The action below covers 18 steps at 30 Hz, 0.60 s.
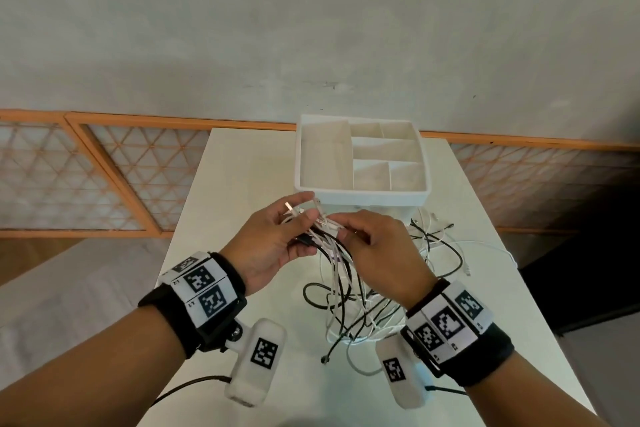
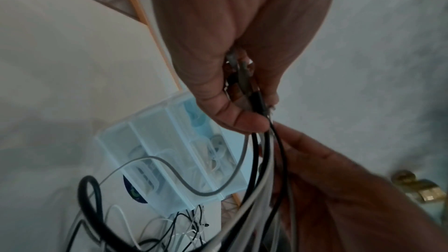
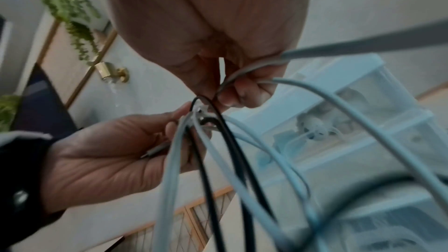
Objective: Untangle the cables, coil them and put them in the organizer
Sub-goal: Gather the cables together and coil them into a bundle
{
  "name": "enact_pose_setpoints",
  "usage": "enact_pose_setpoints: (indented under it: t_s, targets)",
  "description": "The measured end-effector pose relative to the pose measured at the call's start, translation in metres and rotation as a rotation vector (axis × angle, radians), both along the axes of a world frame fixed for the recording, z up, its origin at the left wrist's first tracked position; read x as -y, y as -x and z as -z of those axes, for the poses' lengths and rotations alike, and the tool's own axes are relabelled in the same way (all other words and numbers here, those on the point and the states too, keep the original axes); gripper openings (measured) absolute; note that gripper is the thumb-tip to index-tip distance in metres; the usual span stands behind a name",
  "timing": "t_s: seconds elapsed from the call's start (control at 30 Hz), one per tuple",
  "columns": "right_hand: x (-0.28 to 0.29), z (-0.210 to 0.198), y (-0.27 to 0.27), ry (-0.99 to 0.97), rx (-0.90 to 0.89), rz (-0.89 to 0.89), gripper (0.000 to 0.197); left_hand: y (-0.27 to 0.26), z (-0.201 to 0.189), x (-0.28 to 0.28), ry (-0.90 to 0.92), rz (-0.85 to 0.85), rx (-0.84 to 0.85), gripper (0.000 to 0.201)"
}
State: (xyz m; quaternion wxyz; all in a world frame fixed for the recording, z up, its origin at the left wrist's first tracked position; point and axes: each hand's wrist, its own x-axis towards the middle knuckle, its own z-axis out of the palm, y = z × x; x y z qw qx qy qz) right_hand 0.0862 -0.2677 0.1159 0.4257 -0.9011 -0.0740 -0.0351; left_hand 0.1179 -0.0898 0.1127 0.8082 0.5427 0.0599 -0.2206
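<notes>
1. Nearest, the tangled cables point(image 1: 353, 308) trail down on the table point(image 1: 221, 184) at 6 o'clock.
2. Above, the left hand point(image 1: 273, 246) clutches the gathered plug ends; the right hand point(image 1: 377, 246) pinches one strand, which I'd ease out slowly, not yank.
3. Farthest, at 12 o'clock, the organizer point(image 1: 360, 196) waits, compartments bare.

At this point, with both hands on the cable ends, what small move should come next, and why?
Probably the right hand should draw one white cable out of the bunch the left hand grips: black and white cables still hang tangled, and the organizer tray looks empty.
</notes>
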Motion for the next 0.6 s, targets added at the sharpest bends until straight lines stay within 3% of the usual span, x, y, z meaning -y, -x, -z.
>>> enact_pose_setpoints:
  t_s: [0.1, 0.17, 0.23, 0.37, 0.5, 0.6]
  targets:
    - [-0.014, -0.006, 0.005, 0.033, 0.081, -0.036, 0.019, 0.002, -0.001, 0.003, -0.045, 0.017, 0.064, 0.022]
    - [-0.022, -0.008, 0.006, 0.064, 0.029, -0.085, 0.016, 0.001, -0.002, 0.005, -0.062, -0.016, 0.061, 0.013]
    - [-0.023, -0.005, 0.004, 0.142, -0.043, -0.136, 0.027, -0.001, -0.004, 0.005, -0.075, -0.027, 0.039, 0.011]
    - [-0.019, 0.005, 0.002, 0.326, 0.000, -0.180, 0.043, 0.001, -0.005, 0.000, -0.045, 0.048, 0.007, 0.022]
    - [-0.021, 0.009, 0.003, 0.156, -0.044, -0.198, 0.064, 0.005, -0.006, -0.005, -0.039, 0.132, -0.004, 0.027]
    - [-0.019, 0.013, 0.002, 0.135, -0.063, -0.159, 0.048, 0.008, -0.009, -0.013, -0.190, 0.285, 0.060, 0.022]
